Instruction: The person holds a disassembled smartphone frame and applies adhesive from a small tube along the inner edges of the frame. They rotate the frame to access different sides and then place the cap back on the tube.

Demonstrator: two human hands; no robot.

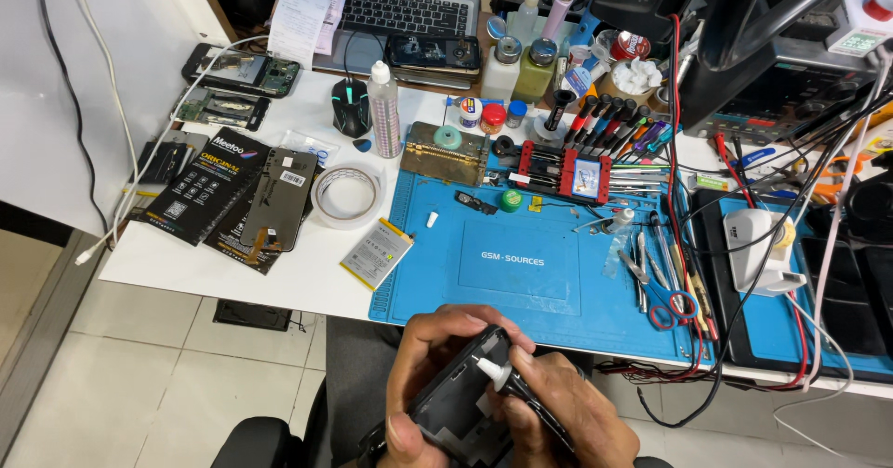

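Near me, below the blue mat (521, 273), my left hand (430, 375) wraps its fingers around the black phone (456, 403) while my right hand (567, 417) pinches a white-tipped tube (507, 384) against it.

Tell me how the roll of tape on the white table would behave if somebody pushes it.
The roll of tape lies flat on the white table, so it would probably slide, not roll. It looks like a hollow ring, likely light.

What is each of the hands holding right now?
Left hand: closed around the opened black phone, holding it.
Right hand: closed on a white-tipped glue tube, its nozzle at the phone.
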